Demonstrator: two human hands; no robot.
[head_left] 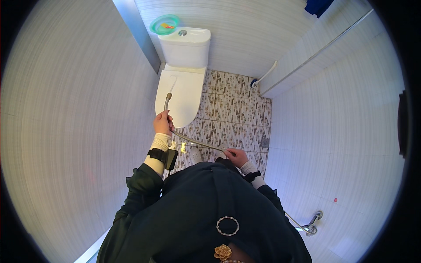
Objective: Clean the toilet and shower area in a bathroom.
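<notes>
A flexible metal shower hose (199,143) stretches between my two hands. My left hand (163,122) is closed around it close to its free end, which points away from me over the white toilet lid (184,103). From the hose's end fitting (169,95) a thin pale streak, apparently water, curves onto the closed lid. Lower and to the right, my right hand (237,157) grips the hose in front of my body. Behind the lid stands the white cistern (186,50) with a round button on top.
A green basin (165,24) with small colourful items rests on the cistern's left corner. A toilet brush (265,74) leans by the far right corner. The wall tap (312,228) is at lower right, with a hose attached. Mosaic-patterned tiles (234,105) cover the floor; walls stand close on both sides.
</notes>
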